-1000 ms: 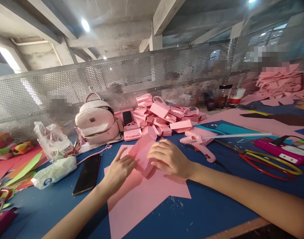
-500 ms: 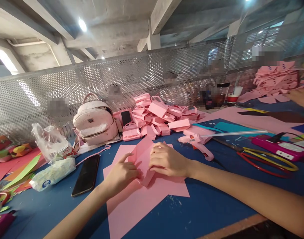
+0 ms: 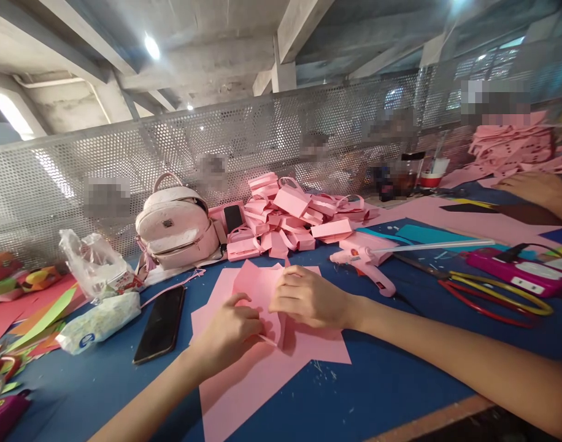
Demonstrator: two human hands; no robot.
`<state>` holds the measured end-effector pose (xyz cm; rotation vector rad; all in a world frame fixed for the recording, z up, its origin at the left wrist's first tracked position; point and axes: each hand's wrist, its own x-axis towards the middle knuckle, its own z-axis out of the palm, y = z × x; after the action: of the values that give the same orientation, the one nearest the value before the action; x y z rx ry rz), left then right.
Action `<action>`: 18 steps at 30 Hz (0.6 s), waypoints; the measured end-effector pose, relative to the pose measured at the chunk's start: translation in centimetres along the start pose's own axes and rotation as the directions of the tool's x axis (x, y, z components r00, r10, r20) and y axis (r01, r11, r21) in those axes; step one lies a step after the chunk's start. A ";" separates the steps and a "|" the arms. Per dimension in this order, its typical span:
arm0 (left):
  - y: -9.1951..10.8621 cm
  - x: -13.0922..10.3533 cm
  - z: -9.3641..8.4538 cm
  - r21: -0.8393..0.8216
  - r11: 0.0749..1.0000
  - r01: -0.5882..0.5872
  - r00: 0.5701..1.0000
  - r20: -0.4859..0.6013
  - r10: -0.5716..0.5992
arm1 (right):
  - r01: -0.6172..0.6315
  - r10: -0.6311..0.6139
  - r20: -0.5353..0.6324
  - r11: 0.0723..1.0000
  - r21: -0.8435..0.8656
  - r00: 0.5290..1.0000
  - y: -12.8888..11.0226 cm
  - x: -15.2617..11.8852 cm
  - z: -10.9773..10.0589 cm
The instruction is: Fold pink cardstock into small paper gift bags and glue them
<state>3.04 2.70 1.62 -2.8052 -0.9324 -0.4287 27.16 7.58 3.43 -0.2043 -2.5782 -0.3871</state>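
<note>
A partly folded pink paper piece (image 3: 257, 283) stands between my two hands, above flat pink sheets (image 3: 239, 393) on the blue table. My left hand (image 3: 232, 331) is closed on its lower left side, fingers curled at the paper. From the right, my right hand (image 3: 306, 298) grips the piece's right side with bent fingers; the fingertips partly hide the folds. Just beyond, a heap of folded pink paper bags (image 3: 292, 205) rests against the mesh. The pink glue gun (image 3: 366, 264) lies to the right of my right hand.
A black phone (image 3: 160, 325), plastic packet (image 3: 99, 322) and pink backpack (image 3: 175, 227) are on the left. Rightward lie scissors (image 3: 497, 294) and a magenta power strip (image 3: 523, 270). Another person's hand (image 3: 534, 187) is at the far right, near a stacked pink pile (image 3: 511, 144).
The folded piece has turned and tilted between my hands, its upper flap now further left. My right hand has shifted slightly left. The other person's hand has moved further into view.
</note>
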 end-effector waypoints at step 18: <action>4.2 -1.4 2.0 0.385 0.909 0.157 0.985 0.003 -0.171 | -0.008 0.102 0.479 0.981 -0.193 0.872 -5.8 2.2 1.5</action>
<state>4.94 -0.91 -0.97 -2.3968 -1.1272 -0.1873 23.34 2.68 1.94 -0.4996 -3.0211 -0.6242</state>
